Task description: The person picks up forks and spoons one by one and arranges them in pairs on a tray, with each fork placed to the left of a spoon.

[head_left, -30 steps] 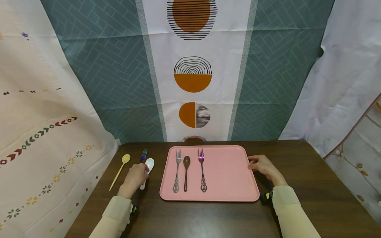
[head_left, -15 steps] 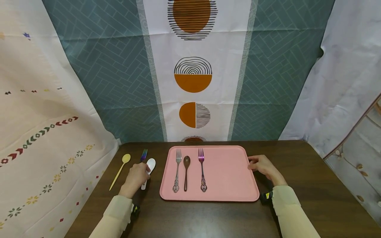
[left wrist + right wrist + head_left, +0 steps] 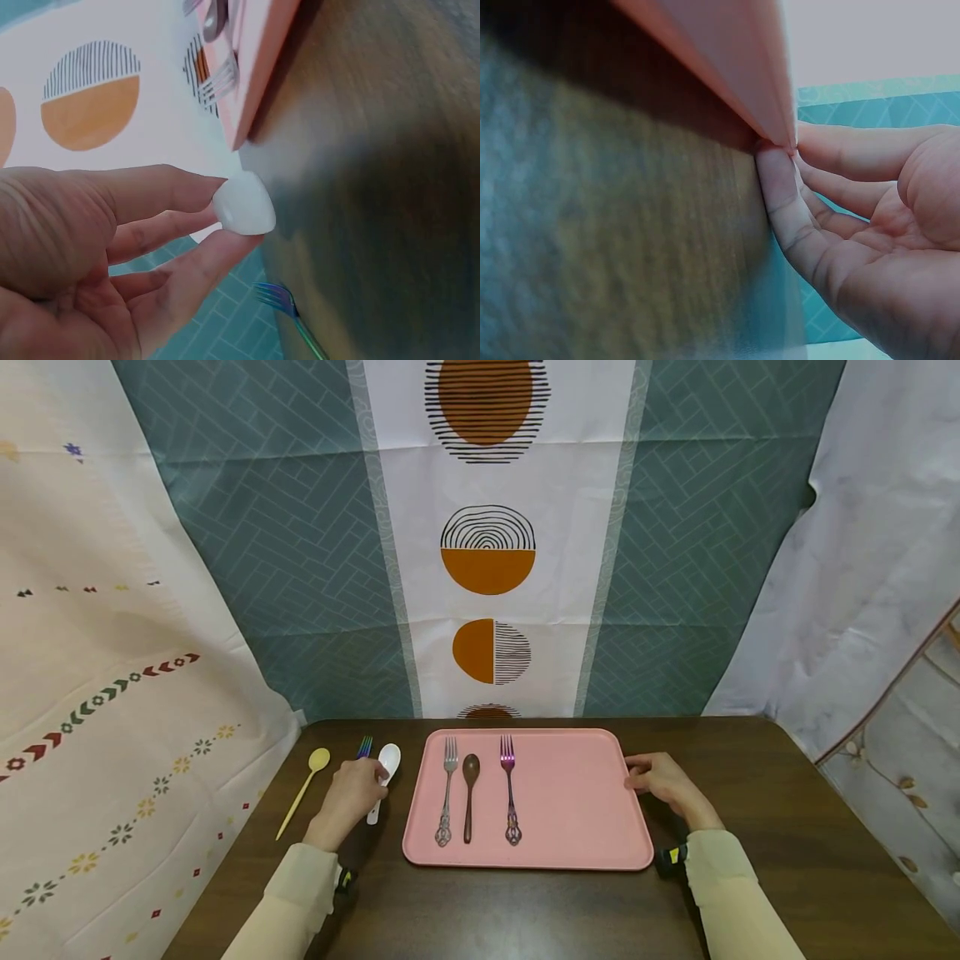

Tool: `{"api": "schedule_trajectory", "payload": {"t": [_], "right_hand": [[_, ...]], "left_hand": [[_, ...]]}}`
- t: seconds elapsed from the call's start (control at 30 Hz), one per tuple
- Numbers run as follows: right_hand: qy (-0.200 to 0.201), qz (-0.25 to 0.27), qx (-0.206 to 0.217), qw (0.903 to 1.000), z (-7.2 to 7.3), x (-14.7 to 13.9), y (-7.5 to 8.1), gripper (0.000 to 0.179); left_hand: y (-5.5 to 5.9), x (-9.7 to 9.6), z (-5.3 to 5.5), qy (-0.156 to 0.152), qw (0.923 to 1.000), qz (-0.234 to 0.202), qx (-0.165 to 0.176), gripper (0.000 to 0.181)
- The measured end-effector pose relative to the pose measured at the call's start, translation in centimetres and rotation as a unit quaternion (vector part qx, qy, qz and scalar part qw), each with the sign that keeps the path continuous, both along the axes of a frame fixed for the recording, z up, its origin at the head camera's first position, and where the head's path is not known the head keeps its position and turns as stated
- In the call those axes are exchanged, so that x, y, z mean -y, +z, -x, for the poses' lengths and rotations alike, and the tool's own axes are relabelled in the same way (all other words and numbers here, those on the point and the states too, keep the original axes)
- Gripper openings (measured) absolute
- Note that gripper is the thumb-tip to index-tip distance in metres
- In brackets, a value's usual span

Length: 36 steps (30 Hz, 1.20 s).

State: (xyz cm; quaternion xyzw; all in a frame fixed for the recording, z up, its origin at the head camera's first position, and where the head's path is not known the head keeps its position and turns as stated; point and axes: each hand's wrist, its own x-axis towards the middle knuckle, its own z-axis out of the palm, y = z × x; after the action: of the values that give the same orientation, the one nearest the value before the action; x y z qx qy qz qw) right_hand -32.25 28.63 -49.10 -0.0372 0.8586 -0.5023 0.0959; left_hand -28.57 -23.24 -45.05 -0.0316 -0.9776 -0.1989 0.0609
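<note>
Between thumb and fingertips, my left hand [image 3: 351, 795] pinches a white spoon [image 3: 390, 758], its bowl pointing away and its handle towards me. In the left wrist view only a rounded white end of the spoon [image 3: 244, 205] shows past the fingers. My right hand [image 3: 670, 783] holds the right edge of a pink tray [image 3: 573, 802]; the right wrist view shows thumb and forefinger meeting at the tray's rim [image 3: 769, 97]. On the tray lie a silver fork [image 3: 444, 802], a dark brown spoon [image 3: 469, 785] and a purple-tined fork [image 3: 510, 785], side by side.
A rainbow-coloured fork [image 3: 364, 747] lies partly hidden behind my left hand. Left of it is a yellow spoon [image 3: 307, 789]. Everything rests on a dark wooden table [image 3: 480, 910], with patterned curtains [image 3: 315, 610] behind it.
My left hand has moved a little to the right and away from me, carrying the white spoon with it towards the tray. The right hand and tray stay put.
</note>
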Motion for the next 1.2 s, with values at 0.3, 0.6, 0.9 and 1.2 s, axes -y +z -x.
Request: {"api": "schedule_trajectory", "payload": {"t": [0.3,0.6,0.9,1.2], "right_hand": [[0.007,0.007,-0.001,0.9999,0.2,0.1,0.0,0.055],[0.006,0.009,-0.004,0.9999,0.2,0.0,-0.1,0.054],[0.008,0.003,-0.008,0.9999,0.1,0.0,0.1,0.055],[0.008,0.012,-0.008,0.9999,0.0,0.0,-0.1,0.055]], "left_hand": [[1.1,-1.3,0.3,0.0,0.9988,-0.036,0.032,0.019],[2.2,-3.2,0.6,-0.007,0.9974,-0.055,0.047,0.021],[2.0,-4.7,0.7,-0.01,0.9973,-0.057,0.045,0.019],[2.1,-6.2,0.6,-0.016,0.9964,-0.07,0.045,0.016]]}}
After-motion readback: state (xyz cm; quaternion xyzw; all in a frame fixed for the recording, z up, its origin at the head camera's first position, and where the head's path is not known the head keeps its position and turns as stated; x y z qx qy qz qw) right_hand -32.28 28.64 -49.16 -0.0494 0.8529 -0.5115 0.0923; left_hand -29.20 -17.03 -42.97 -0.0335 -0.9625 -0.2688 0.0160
